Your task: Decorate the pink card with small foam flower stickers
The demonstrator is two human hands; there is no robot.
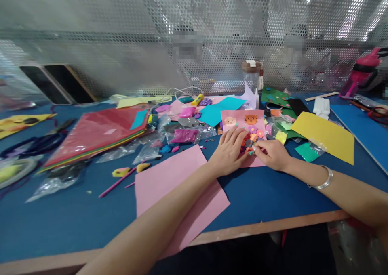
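A small pink card [242, 119] with animal faces and flower stickers lies on the blue table [273, 194]. My left hand [228, 152] rests flat on the card's lower left part, fingers stretched toward the stickers. My right hand [271, 154] sits at the card's right edge, its fingertips pinched together over a small sticker piece that is too small to name. A silver bangle [324, 180] circles my right wrist. A larger pink paper sheet [178, 186] lies under my left forearm.
A stack of coloured sheets in plastic [97, 133] lies left. Teal paper [220, 109], yellow paper [324, 135], green pieces, small bags of craft bits and a clear jar [251, 79] crowd the back. A perforated metal screen [194, 36] walls the far side. Two phones [57, 83] lean on it.
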